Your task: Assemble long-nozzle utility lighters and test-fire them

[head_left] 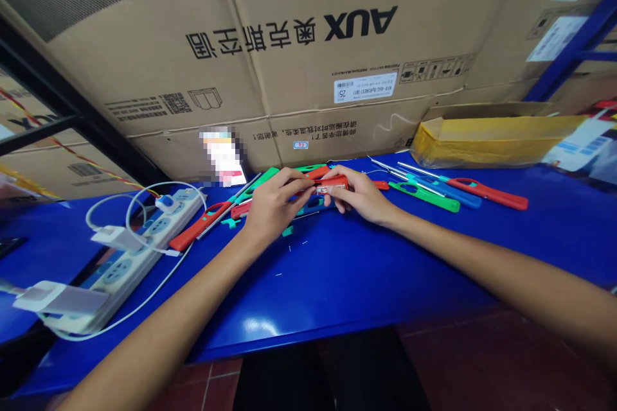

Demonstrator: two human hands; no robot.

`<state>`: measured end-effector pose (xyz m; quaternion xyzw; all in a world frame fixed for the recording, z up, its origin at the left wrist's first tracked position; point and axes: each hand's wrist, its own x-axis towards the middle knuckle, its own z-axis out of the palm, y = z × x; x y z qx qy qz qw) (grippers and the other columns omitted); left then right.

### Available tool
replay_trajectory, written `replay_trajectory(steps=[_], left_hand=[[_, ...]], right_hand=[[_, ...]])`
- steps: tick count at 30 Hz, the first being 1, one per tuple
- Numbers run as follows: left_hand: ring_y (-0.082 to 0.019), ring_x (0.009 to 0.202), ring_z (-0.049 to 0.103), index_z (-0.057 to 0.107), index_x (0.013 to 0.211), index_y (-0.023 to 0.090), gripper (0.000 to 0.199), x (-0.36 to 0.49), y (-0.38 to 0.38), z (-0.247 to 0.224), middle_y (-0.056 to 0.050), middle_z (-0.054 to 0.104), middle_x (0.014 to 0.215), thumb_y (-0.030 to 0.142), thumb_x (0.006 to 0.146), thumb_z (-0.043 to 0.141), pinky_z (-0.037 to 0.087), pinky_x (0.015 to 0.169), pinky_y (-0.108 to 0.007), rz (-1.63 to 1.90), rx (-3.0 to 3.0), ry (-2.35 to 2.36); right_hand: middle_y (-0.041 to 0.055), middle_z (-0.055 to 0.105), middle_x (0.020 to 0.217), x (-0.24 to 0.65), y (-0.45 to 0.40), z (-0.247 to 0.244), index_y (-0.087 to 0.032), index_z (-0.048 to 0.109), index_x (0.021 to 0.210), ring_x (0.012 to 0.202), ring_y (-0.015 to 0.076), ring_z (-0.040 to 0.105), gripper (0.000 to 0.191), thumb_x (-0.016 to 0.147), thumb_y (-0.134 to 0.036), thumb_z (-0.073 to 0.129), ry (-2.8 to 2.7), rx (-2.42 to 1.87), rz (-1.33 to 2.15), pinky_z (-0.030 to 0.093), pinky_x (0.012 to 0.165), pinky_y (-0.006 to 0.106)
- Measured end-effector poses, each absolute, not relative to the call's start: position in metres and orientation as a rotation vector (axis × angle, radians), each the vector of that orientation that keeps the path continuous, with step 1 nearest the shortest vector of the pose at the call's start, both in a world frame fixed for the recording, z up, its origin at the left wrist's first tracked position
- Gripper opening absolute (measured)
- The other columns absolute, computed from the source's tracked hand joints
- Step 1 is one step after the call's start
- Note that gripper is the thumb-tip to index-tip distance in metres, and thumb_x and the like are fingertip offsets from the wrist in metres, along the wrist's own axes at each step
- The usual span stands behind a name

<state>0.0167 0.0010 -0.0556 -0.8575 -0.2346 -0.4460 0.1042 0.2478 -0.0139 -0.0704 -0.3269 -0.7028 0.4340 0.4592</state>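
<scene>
Left hand and right hand, fingers closed on one red plastic handle

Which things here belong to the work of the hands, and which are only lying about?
Work: left hand, right hand, red lighter held between them, green lighter, blue lighter.
Lying about: power strip, cardboard boxes, yellow box.
</scene>
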Motion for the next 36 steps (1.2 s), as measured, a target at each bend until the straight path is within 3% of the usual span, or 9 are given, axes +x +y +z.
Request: replay_trajectory(steps=[7, 22, 32, 36], left_hand=[[-0.021, 0.093, 0.072, 0.077, 0.115, 0.018, 0.016, 0.011, 0.007, -0.054, -0.008, 0.080, 0.104, 0.019, 0.106, 0.064, 0.059, 0.079, -0.036, -1.123, -2.515, -0.648], [-0.023, 0.091, 0.065, 0.077, 0.112, 0.024, 0.015, 0.007, 0.004, -0.048, -0.007, 0.077, 0.105, 0.022, 0.106, 0.063, 0.052, 0.079, -0.039, -0.940, -2.516, -0.645], [-0.021, 0.089, 0.065, 0.078, 0.108, 0.024, 0.019, 0.007, 0.005, -0.047, -0.006, 0.077, 0.101, 0.019, 0.107, 0.060, 0.052, 0.078, -0.037, -1.062, -2.575, -0.673], [-0.022, 0.089, 0.062, 0.079, 0.105, 0.026, 0.014, 0.007, 0.007, -0.047, -0.006, 0.073, 0.095, 0.021, 0.104, 0.067, 0.052, 0.076, -0.037, -1.181, -2.580, -0.703]], right_hand=[[-0.0005, 0.075, 0.083, 0.249, -0.010, -0.073, -0.022, 0.060, 0.113, 0.052, 0.0107, 0.058, 0.019, 0.101, -0.035, 0.065, -1.734, -0.807, 1.054, 0.042, 0.050, 0.028], [0.0015, 0.075, 0.087, 0.248, -0.012, -0.072, -0.022, 0.059, 0.116, 0.059, 0.0118, 0.063, 0.024, 0.102, -0.040, 0.064, -1.754, -0.817, 1.098, 0.043, 0.052, 0.027], [0.0016, 0.075, 0.088, 0.248, -0.015, -0.069, -0.022, 0.058, 0.111, 0.060, 0.0122, 0.064, 0.020, 0.103, -0.040, 0.064, -1.758, -0.782, 1.121, 0.045, 0.054, 0.027], [0.0017, 0.076, 0.089, 0.249, -0.013, -0.072, -0.022, 0.058, 0.115, 0.062, 0.0124, 0.065, 0.022, 0.104, -0.040, 0.063, -1.772, -0.750, 1.135, 0.045, 0.056, 0.028]])
